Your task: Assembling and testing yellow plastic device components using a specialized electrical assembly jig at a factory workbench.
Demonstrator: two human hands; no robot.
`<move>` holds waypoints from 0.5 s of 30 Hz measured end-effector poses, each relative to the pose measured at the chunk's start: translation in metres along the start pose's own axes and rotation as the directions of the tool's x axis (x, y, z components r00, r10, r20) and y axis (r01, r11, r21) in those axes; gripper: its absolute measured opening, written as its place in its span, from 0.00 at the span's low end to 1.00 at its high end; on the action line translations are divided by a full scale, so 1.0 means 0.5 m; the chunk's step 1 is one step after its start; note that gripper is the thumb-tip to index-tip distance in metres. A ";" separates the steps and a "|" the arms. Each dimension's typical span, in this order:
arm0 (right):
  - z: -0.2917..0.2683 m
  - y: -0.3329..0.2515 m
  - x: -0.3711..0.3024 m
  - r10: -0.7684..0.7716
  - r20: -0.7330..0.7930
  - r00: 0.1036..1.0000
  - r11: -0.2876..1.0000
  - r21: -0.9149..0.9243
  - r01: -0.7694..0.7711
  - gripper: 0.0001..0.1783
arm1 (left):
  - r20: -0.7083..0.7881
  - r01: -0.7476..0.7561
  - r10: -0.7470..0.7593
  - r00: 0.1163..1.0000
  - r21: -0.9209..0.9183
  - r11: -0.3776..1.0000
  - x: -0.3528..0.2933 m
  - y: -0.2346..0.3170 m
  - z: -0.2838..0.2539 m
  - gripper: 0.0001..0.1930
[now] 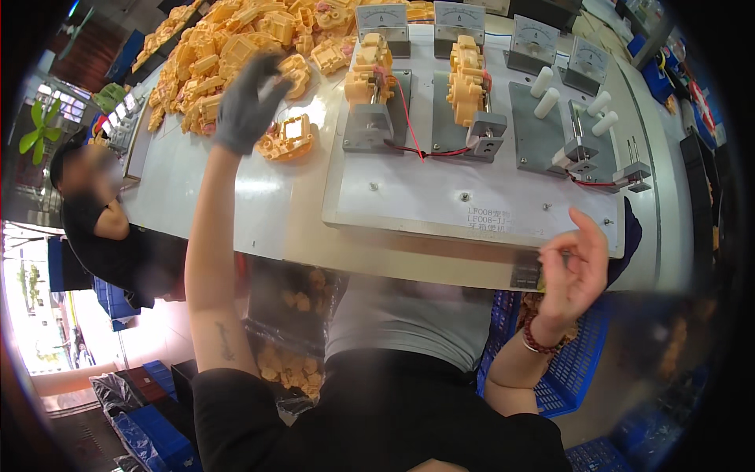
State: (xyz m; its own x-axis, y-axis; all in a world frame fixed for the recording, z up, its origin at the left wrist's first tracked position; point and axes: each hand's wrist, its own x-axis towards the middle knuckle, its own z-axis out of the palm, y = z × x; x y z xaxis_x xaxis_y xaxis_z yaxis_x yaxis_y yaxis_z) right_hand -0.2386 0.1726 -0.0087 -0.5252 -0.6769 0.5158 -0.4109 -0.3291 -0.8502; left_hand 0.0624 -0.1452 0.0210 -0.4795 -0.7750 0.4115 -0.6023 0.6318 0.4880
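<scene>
My left hand [245,108], in a grey glove, reaches over the far left of the table with thumb and fingers apart. Its fingertips are beside a yellow-orange plastic housing [296,75] at the edge of a heap [208,75] of similar parts. Whether they touch it I cannot tell. Another housing [288,140], with a square opening, lies nearer on the table. Bare, my right hand [576,263] hovers by the front right edge of a white fixture board [409,197], fingers loosely bent and holding nothing. Two housings [373,69] [467,82] sit on metal mounts on the board.
Several dial meters [534,41] line the board's back. Upright white pegs [546,102] and a metal clamp [580,151] with red and black wires stand at right. A blue basket [570,370] and a bag of parts [291,366] are below. Another person [94,204] sits at left.
</scene>
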 end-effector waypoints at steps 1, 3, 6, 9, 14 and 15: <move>-0.019 0.004 0.009 0.038 -0.007 0.999 0.998 -0.057 -0.038 0.24 | 0.039 0.015 -0.026 0.999 0.259 0.966 -0.042 -0.069 0.010 0.28; -0.033 0.025 0.038 0.002 -0.037 0.999 0.992 -0.125 -0.007 0.24 | 0.256 0.143 -0.175 0.951 0.137 0.980 -0.115 -0.083 0.023 0.35; -0.025 0.030 0.079 -0.067 -0.071 0.995 0.961 -0.273 0.045 0.24 | 0.317 0.337 -0.377 0.870 0.176 0.925 -0.132 -0.016 0.005 0.36; -0.007 0.027 0.105 -0.188 -0.140 0.972 0.905 -0.409 0.116 0.27 | 0.401 0.602 -0.509 0.762 -0.145 0.785 -0.139 -0.067 0.003 0.30; -0.019 0.068 0.110 -0.004 0.005 1.000 0.994 -0.106 0.004 0.28 | 0.329 0.548 -0.482 0.812 -0.712 0.438 -0.161 -0.004 -0.038 0.28; -0.026 0.066 0.109 0.016 0.011 1.000 0.999 -0.034 -0.016 0.29 | 0.410 0.546 -0.466 0.784 -0.812 0.205 -0.147 0.057 -0.043 0.26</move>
State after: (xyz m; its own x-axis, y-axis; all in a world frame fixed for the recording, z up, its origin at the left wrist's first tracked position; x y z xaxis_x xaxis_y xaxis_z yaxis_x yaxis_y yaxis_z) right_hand -0.2907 0.1334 -0.0071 -0.5239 -0.6889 0.5009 -0.4275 -0.2961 -0.8542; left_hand 0.0941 -0.0702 0.0212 -0.3565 -0.9079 -0.2205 0.1330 -0.2829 0.9499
